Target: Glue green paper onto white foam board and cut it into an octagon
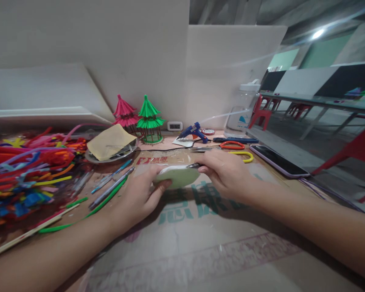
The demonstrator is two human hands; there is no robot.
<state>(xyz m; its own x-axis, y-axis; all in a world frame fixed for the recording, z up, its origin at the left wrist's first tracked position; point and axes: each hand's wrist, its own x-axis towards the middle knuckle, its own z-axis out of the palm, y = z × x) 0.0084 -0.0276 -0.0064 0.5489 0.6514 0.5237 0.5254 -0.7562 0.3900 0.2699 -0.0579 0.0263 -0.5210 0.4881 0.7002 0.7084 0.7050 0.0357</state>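
Note:
My left hand point(147, 187) pinches a pale green disc point(178, 178) by its left side, thumb in front and fingers behind. The disc is tilted, and a white layer shows along its upper edge. My right hand point(223, 172) is closed at the disc's right edge on a small dark pointed tool point(194, 165), its tip touching or close to the rim. Most of this tool is hidden in the fingers, so its kind is unclear. Both hands are above a cardboard sheet point(194, 251) printed with green characters. Behind my right hand lie red-handled scissors point(232, 144) and a yellow handle loop point(246, 156).
Colourful pipe cleaners point(27, 170) heap at left beside a dish point(109, 156) with yellowish paper. Pens point(112, 178) lie near my left arm. Behind stand pink point(124, 111) and green point(149, 117) towers, a blue glue gun point(195, 132) and a bottle point(239, 109). A phone point(278, 161) lies right.

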